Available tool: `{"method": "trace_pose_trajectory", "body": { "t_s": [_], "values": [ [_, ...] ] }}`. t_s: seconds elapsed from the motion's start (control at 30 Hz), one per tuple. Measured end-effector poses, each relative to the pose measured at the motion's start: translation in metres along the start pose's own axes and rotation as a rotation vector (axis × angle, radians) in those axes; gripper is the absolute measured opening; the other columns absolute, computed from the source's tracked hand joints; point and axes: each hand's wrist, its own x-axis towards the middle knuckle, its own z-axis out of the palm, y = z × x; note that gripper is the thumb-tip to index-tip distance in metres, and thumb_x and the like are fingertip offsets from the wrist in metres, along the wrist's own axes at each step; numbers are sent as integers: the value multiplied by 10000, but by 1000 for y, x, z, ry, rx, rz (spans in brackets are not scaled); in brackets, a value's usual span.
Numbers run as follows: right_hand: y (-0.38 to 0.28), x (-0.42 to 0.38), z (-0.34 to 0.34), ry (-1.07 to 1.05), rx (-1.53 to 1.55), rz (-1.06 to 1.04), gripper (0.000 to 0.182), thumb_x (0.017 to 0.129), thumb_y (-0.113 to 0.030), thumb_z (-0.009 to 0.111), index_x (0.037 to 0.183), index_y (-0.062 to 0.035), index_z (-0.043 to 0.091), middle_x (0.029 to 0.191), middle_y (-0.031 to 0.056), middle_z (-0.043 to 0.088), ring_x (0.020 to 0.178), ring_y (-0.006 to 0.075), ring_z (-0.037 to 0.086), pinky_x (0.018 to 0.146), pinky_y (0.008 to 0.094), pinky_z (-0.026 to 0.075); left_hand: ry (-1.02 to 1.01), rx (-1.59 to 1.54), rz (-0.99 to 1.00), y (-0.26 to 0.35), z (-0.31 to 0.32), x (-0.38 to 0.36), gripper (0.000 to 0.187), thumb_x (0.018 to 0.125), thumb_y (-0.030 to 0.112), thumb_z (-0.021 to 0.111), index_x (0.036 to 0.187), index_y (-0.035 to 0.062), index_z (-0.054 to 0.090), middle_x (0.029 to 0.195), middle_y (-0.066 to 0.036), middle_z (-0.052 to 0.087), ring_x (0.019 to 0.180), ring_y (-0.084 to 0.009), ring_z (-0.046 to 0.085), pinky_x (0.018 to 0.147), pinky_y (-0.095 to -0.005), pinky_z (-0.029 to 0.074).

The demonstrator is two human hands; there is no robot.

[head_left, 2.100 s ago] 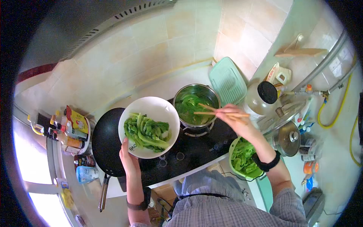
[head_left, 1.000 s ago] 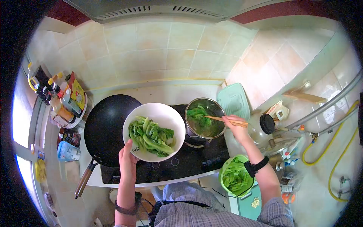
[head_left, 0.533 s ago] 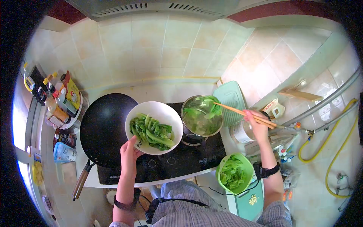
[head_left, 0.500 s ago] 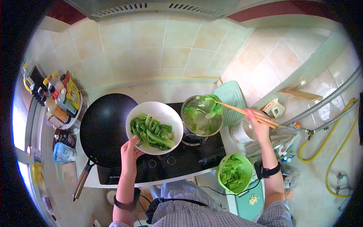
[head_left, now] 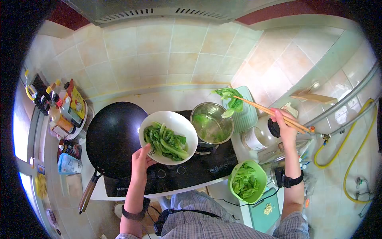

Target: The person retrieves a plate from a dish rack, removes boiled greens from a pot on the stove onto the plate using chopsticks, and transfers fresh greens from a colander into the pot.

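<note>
My left hand (head_left: 141, 161) grips the near rim of a white bowl (head_left: 188, 129), which tilts over the stove beside the pot. Dark green cooked lettuce (head_left: 165, 141) lies in the bowl. In my right hand (head_left: 283, 121) is a pair of wooden chopsticks (head_left: 258, 106), their tips closed on a bunch of wet lettuce leaves (head_left: 234, 101). Those leaves hang above the far right rim of a steel pot (head_left: 197, 110). Inside the pot is water with some green pieces, on the right burner.
A black wok (head_left: 113, 137) with a wooden handle occupies the left burner of the black cooktop (head_left: 191, 175). Front right stand a green basket of raw lettuce (head_left: 264, 175) and a cutting board (head_left: 260, 219) with chopped garlic. Bottles (head_left: 59, 105) crowd the left side.
My right hand has lifted the lettuce leaves up out of the pot, moving slightly right with the chopsticks. The bowl in my left hand has shifted a little right and down.
</note>
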Motion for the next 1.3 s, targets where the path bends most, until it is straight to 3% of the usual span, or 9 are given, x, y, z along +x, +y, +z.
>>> {"method": "trace_pose_trajectory", "body": {
  "t_s": [0.73, 1.3],
  "values": [
    [10, -27, 14, -188, -43, 26, 129, 768, -70, 558, 850, 11, 616, 720, 80, 589, 628, 122, 537, 581, 214, 425, -27, 4, -10, -1, -6, -5, 327, 822, 258, 467, 911, -50, 529, 817, -116, 596, 716, -172, 600, 652, -295, 497],
    [18, -31, 21, -175, -4, 26, 132, 773, -87, 559, 849, 3, 618, 660, 71, 572, 601, 120, 537, 552, 215, 424, -51, 24, -28, -3, -4, -7, 311, 820, 258, 467, 871, -39, 548, 798, -112, 601, 707, -167, 601, 648, -280, 491]
  ]
}}
